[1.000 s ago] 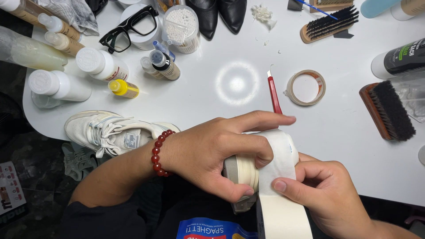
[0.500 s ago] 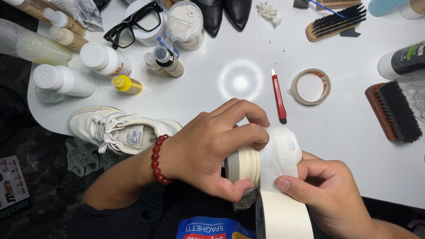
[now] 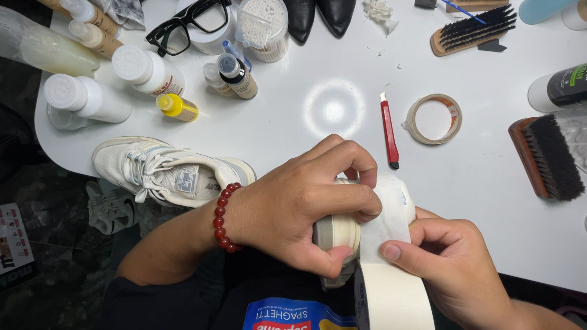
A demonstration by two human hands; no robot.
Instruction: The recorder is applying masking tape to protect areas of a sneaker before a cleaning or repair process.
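Note:
My left hand (image 3: 299, 205), with a red bead bracelet (image 3: 223, 217) on the wrist, grips the toe of a cream shoe (image 3: 338, 235) and presses white masking tape (image 3: 388, 205) onto it with the fingertips. My right hand (image 3: 446, 263) holds the wide tape roll (image 3: 391, 296) at the bottom, its thumb on the pulled-out strip. A second white sneaker (image 3: 162, 171) lies on the table's near left edge, beside my left forearm.
On the white table (image 3: 489, 183) lie a red utility knife (image 3: 389, 131), a small tape roll (image 3: 434, 119), two brushes (image 3: 547, 156) (image 3: 474, 30), several bottles (image 3: 143, 70), black glasses (image 3: 189, 21), a cotton swab jar (image 3: 263, 24) and black shoes (image 3: 318, 15).
My left fingers have curled further over the shoe's toe, pressing the tape strip down. The view has shifted slightly; both hands stay in place.

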